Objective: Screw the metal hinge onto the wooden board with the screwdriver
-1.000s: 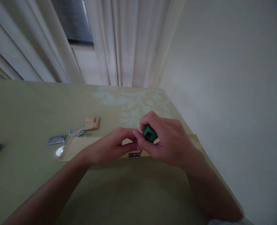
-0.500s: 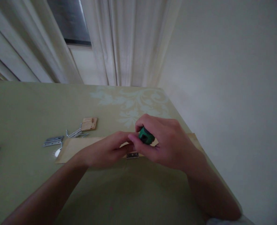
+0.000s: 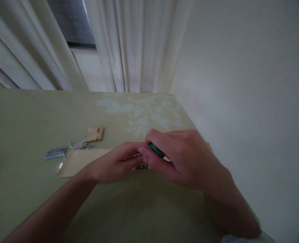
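- The counter (image 3: 33, 125) is covered in green; the board (image 3: 83, 159) is laid across it beneath both hands and is best kept flat and unmoving under any pressure.
- The right hand (image 3: 187, 158) is seen with its fingers clenched round the green tool (image 3: 156, 150); a firm grip directly above the working point is judged best.
- The left hand (image 3: 116, 163) is held with thumb and forefinger brought together beside the tool; whether anything is grasped cannot be told. Steadying of the tool's lower end is advised, that end being hidden.
- The hinge (image 3: 141, 167) is found at the board's near edge, just below the fingers; its alignment with that edge should be checked.
- Counted, largest first: one board, two hands, one wooden block (image 3: 94, 134), one green tool, one hinge at the board. Left of the block, loose metal pieces (image 3: 80, 144) are overlapped and cannot be counted reliably.
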`<state>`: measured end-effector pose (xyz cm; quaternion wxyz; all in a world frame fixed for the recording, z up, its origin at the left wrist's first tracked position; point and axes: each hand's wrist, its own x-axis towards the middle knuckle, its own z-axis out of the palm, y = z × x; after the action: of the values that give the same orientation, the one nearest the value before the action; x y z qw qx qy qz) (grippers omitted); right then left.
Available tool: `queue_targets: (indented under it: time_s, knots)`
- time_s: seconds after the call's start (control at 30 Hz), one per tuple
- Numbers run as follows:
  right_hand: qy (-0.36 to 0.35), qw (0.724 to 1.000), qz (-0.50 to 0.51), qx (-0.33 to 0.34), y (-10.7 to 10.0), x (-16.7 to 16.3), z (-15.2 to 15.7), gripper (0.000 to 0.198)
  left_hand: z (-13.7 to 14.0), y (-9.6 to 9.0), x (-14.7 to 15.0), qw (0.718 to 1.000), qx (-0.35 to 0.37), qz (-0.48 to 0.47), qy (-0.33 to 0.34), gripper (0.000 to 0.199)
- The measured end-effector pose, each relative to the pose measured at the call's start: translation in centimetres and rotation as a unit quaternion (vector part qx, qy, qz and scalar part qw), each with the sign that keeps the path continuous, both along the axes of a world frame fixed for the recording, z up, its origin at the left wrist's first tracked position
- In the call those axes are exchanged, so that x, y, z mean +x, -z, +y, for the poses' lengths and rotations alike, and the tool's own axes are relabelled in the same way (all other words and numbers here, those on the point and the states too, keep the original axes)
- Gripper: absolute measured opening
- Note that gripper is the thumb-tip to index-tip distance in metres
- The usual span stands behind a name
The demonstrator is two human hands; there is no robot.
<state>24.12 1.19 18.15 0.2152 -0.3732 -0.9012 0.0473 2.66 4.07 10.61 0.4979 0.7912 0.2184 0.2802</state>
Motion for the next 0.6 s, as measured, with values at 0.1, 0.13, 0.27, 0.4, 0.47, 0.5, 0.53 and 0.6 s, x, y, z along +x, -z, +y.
queue_targets:
  time_s: [0.1, 0.13, 0.27, 0.4, 0.47, 0.5, 0.53, 0.6]
  knots:
    - [0.003, 1.0, 0.004, -0.009, -0.1, -0.11, 0.0, 0.023, 0.06, 0.24, -0.02, 1.0, 0.012, 0.009, -0.017, 0.027]
    - [0.005, 1.0, 0.007, -0.011, -0.11, -0.12, -0.01, 0.023, 0.1, 0.29, -0.04, 1.0, 0.019, 0.01, -0.02, 0.028]
    - [0.026, 1.0, 0.003, 0.007, 0.02, -0.11, -0.17, 0.032, 0.27, 0.32, -0.08, 1.0, 0.027, 0.002, -0.011, 0.026]
    - [0.034, 0.999, -0.004, 0.017, 0.23, -0.18, -0.27, 0.03, 0.29, 0.23, 0.11, 1.0, 0.018, -0.012, -0.007, 0.024]
    - [0.034, 0.999, -0.004, 0.011, 0.27, -0.27, -0.28, 0.026, 0.32, 0.22, 0.22, 1.0, 0.018, -0.013, -0.003, 0.023]
    - [0.035, 0.999, -0.006, 0.009, 0.27, -0.32, -0.29, 0.025, 0.35, 0.21, 0.23, 1.0, 0.018, -0.011, -0.003, 0.023]
    - [0.038, 0.999, -0.008, 0.007, 0.26, -0.37, -0.3, 0.024, 0.39, 0.18, 0.18, 1.0, 0.018, -0.009, -0.003, 0.025]
    - [0.046, 0.999, -0.015, 0.014, 0.24, -0.47, -0.33, 0.024, 0.48, 0.07, -0.15, 1.0, 0.023, 0.0, -0.002, 0.027]
